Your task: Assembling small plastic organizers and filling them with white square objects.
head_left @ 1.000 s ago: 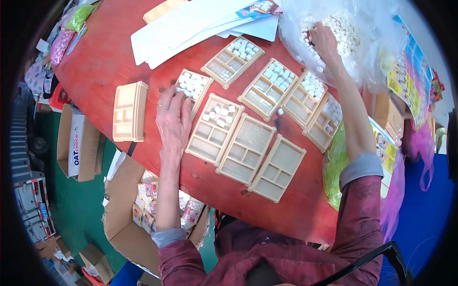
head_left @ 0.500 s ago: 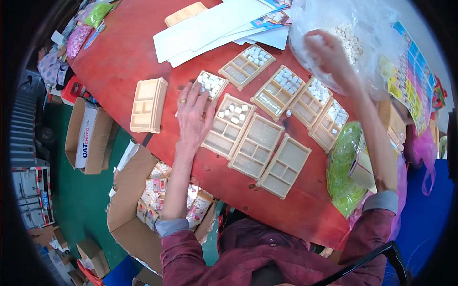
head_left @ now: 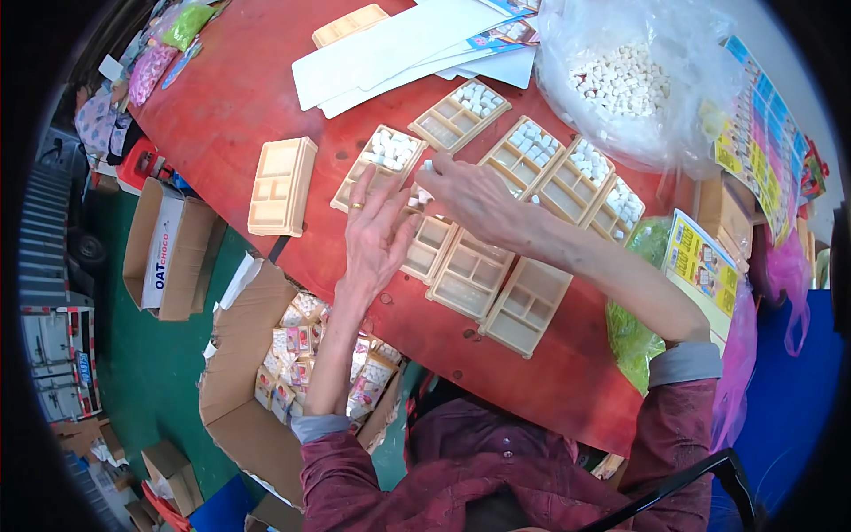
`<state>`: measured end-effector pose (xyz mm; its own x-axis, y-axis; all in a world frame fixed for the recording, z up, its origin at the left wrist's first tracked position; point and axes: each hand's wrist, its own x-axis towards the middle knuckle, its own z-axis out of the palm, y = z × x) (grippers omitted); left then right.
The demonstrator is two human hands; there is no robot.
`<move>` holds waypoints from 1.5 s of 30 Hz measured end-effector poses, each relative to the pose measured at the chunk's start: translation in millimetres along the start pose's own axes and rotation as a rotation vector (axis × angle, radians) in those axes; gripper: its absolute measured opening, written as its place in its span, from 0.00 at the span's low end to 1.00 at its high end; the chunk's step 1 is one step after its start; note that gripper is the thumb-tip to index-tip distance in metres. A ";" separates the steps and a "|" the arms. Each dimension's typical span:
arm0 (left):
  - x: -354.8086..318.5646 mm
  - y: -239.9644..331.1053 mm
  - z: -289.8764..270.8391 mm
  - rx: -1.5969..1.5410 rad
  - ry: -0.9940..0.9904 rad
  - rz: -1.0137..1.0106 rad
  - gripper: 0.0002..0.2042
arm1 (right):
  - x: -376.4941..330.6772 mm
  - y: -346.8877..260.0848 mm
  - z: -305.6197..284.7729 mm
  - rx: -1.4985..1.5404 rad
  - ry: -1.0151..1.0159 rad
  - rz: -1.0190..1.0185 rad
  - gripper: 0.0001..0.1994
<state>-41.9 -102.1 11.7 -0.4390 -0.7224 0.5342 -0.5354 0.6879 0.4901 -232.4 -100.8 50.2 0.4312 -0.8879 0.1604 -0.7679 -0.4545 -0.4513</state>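
White cubes (head_left: 424, 193) show at the bunched fingertips of the right hand (head_left: 474, 195), and from where I stand I cannot tell whether the fingers are clamped on them or letting them go. Half a second ago this hand is over at the clear plastic bag (head_left: 691, 84); now it is back among the trays, close beside the left hand (head_left: 374, 232), its forearm slanting across to the lower right. The bag, beyond the right hand and to its right, now shows its heap of cubes uncovered.

The left hand's fingers are spread a little apart, pointing away from the person. Earlier they lie over the edge of the filled tray (head_left: 348, 188); now they sit lower along it, and more of its cubes come into view just ahead of them. Whether they touch it, I cannot tell.

Under the right hand lies the divided tray (head_left: 433, 232), its far compartment now hidden though its cubes show plainly before. Nearer the person than that hand, two more trays (head_left: 470, 277) lie on the red table (head_left: 425, 332). To the left of the left hand stands the tray stack (head_left: 282, 182); below its forearm, the cardboard carton (head_left: 239, 390) holds small packets (head_left: 301, 341).
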 end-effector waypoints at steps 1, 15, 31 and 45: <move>-0.2 0.4 2.1 -0.001 0.001 -0.001 0.14 | -1.0 0.9 0.2 -0.001 -0.024 -0.003 0.13; -2.9 0.9 8.8 -0.032 -0.077 -0.006 0.17 | -5.6 13.7 6.8 0.092 0.071 -0.083 0.18; 3.1 12.0 11.4 0.163 -0.385 0.039 0.26 | 1.1 12.1 10.6 0.698 0.219 0.324 0.10; -2.0 8.9 12.7 0.061 -0.303 -0.041 0.29 | -1.0 13.2 5.2 0.684 0.276 0.211 0.08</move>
<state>-54.9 -95.4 6.2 -0.6067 -0.7436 0.2809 -0.5949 0.6592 0.4600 -240.5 -105.6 39.5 0.1053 -0.9774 0.1834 -0.3183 -0.2078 -0.9249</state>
